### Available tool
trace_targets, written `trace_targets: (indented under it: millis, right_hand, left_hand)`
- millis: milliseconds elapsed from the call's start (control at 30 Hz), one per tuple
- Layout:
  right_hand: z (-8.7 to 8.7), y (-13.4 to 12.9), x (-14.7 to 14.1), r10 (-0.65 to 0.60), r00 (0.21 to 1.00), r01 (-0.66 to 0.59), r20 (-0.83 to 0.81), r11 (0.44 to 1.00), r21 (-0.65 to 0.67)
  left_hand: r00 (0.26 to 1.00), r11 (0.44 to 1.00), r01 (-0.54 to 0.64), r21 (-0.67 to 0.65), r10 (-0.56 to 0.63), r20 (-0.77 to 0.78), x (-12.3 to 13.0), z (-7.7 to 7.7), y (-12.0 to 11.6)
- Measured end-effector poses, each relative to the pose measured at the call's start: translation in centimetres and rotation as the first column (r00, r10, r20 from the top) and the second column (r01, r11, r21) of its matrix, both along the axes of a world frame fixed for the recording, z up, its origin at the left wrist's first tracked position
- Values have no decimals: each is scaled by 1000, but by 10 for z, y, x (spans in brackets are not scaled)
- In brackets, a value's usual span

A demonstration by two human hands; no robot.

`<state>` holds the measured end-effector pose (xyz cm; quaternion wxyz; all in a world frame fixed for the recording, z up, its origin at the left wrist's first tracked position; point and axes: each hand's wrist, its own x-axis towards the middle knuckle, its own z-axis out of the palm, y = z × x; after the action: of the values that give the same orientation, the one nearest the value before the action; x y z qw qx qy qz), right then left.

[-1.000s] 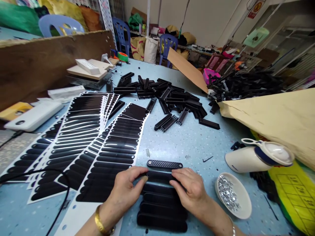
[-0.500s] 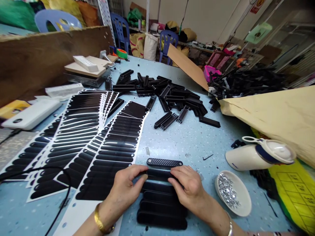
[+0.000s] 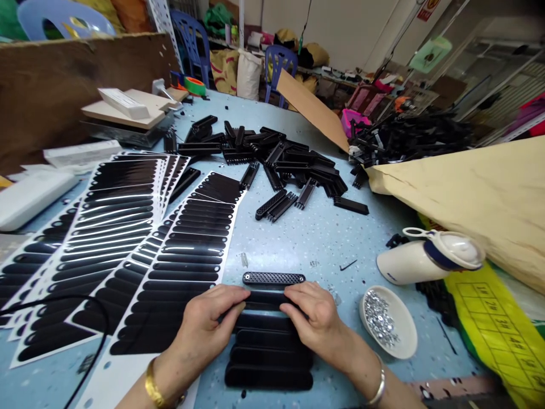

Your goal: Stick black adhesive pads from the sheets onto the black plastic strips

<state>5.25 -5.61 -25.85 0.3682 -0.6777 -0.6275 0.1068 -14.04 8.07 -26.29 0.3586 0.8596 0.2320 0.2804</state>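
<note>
A glossy black strip (image 3: 265,301) lies crosswise in front of me, its two ends gripped between thumbs and fingers. My left hand (image 3: 213,318) pinches the left end, and my right hand (image 3: 315,312) pinches the right end. Just beyond it is a textured black bar (image 3: 273,278) with a silver screw at each end. Several smooth black pieces (image 3: 269,356) lie in a row on the near side of the strip. White sheets of black stickers (image 3: 191,244) fan out left of my left hand.
A white bowl (image 3: 409,335) of small metal parts and a white bottle (image 3: 402,264) stand on the right. Many black parts (image 3: 293,162) are piled at the back. A small hex key (image 3: 348,265) lies beyond my right hand. A black cable (image 3: 104,324) curves at left.
The camera view has shifted, so the table items appear further left. Both hands still hold the strip's ends, in nearly the same place behind the textured bar.
</note>
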Motion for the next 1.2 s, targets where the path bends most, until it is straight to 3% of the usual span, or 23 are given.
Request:
trace_targets:
  millis: [267,567,767,900,1033,1200]
  right_hand:
    - [0,-2,1,3,996,-3,-94,1000,-1]
    - [-5,-5,2,22,999,-23,-32,999,-38]
    - [1,-25,15,-94,994,94,-50,996,4]
    - [6,-37,21,-215,970,206,-111,975,-86]
    - [-1,-33,20,-298,923,263,-244,950,-166]
    - [-9,-25,17,-291,912,258,-290,955,-149]
  left_hand:
    - [1000,999,6,52,-5,-21,-2,-7,3]
    - [1000,1000,-4,28,5,-15,-1,-5,3]
    - [1000,1000,-18,14,18,-4,-1,-3,4]
    - [1000,1000,-27,8,27,-8,-1,-6,5]
    - [1000,999,-21,26,22,-14,-2,-11,7]
    - [997,996,-56,66,59,-45,-2,-13,9]
